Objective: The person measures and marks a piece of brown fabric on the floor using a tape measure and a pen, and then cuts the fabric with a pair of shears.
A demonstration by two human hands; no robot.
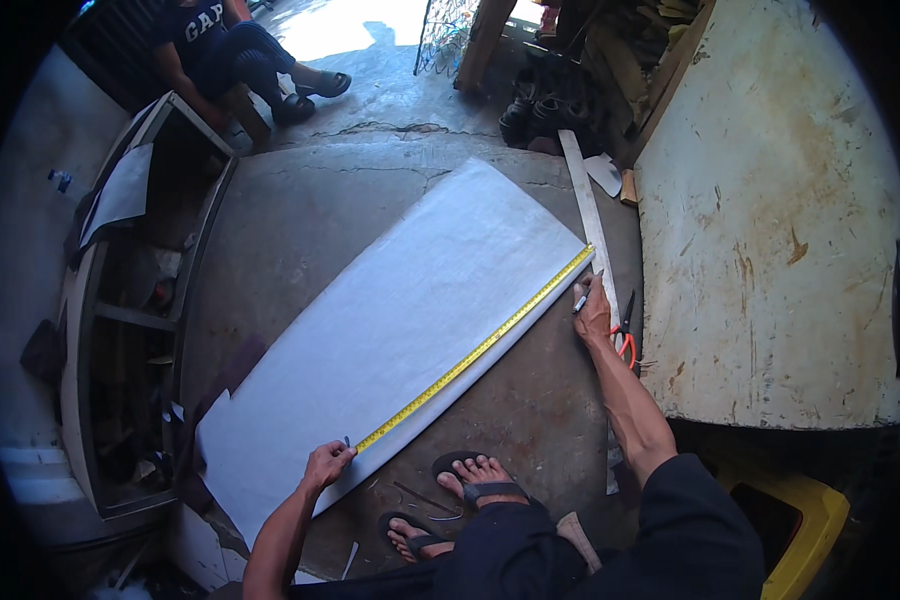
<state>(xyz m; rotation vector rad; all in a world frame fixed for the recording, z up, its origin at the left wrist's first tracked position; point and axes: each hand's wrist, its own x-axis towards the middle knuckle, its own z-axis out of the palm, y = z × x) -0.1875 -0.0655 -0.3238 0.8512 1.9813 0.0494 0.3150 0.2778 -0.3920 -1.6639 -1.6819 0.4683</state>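
A large white sheet (400, 290) lies slantwise on the floor, its near right edge folded or rolled over. Along that edge stretches a yellow measuring tape (475, 355). My left hand (328, 464) is closed in a pinch on the tape's near end, where a small dark tip pokes up. At the far end, my right hand (592, 312) is closed around a slim pen (581, 301) with a pale barrel, close beside the sheet's corner. Whether the right fingers also touch the tape is hard to see.
A long flat strip (582, 190) lies right of the sheet, with red-handled scissors (625, 338) beside it. A stained pale panel (770, 230) stands at right, an open-fronted cabinet (95, 310) at left. A seated person (235, 55) is at far left; a yellow object (815, 510) sits lower right.
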